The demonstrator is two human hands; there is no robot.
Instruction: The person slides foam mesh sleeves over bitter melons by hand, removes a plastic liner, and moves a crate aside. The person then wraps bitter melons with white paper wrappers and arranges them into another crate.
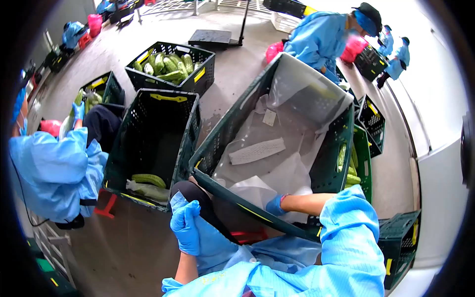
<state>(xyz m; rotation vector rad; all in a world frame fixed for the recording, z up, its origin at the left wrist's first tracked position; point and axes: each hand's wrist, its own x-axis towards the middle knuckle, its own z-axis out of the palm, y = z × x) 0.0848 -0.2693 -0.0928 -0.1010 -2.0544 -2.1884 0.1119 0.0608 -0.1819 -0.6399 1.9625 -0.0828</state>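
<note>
My left hand [186, 227], in a blue glove, is closed in a fist above my knee, outside the crate. What it holds, if anything, I cannot make out. My right hand [276, 204], also gloved in blue, reaches into the large dark green crate [222, 133] in front of me. It touches the clear plastic liner [297, 173] near the close wall, and its fingers are mostly hidden by the rim. On the liner lie a white dotted strip [257, 151] and a small white label [269, 117].
Left of me stands a dark crate [148, 119] with a long green gourd [148, 179] and a wrapped one at its bottom. Behind it, another crate [205, 74] holds several gourds. A co-worker [54, 158] sits left; another person [321, 39] bends beyond my crate.
</note>
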